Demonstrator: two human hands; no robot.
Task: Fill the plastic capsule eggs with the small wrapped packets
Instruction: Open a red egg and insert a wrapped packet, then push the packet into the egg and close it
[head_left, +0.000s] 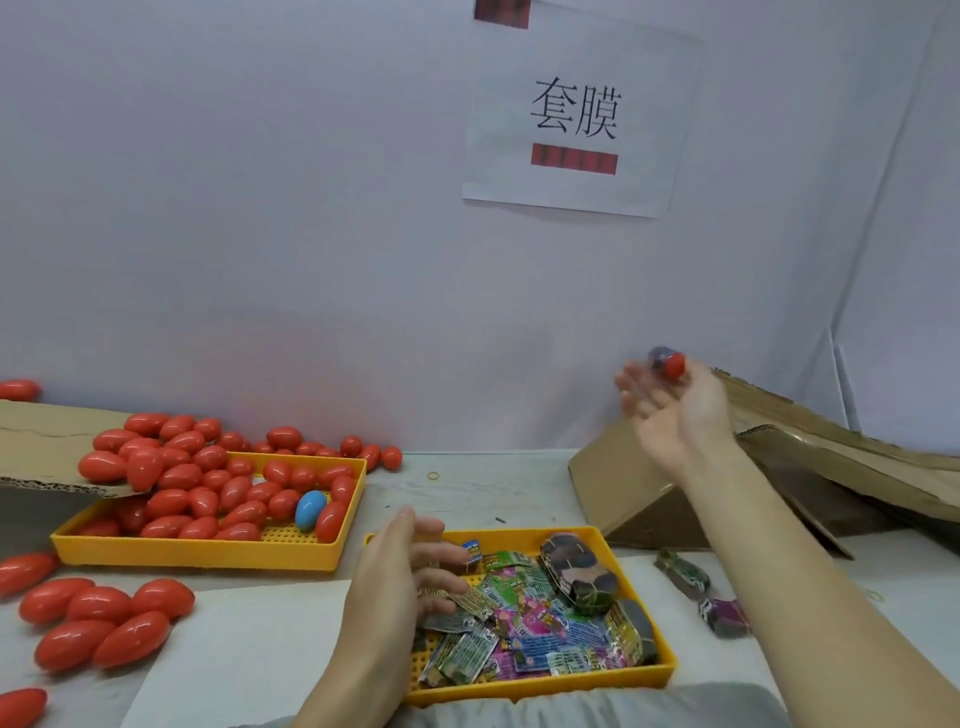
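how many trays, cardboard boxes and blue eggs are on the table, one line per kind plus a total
yellow trays: 2, one holding eggs, one holding packets
cardboard boxes: 2, one at the left, one at the right
blue eggs: 1, in the egg tray
total: 5

Between my two yellow trays, the egg tray (332, 552) and the packet tray (655, 608), a bare strip of table (457, 499) runs back to the wall, crossed only by a rubber band (433, 475). Loose eggs (98, 618) crowd the left, and the cardboard box (649, 499) and packet bundles (701, 592) block the right.
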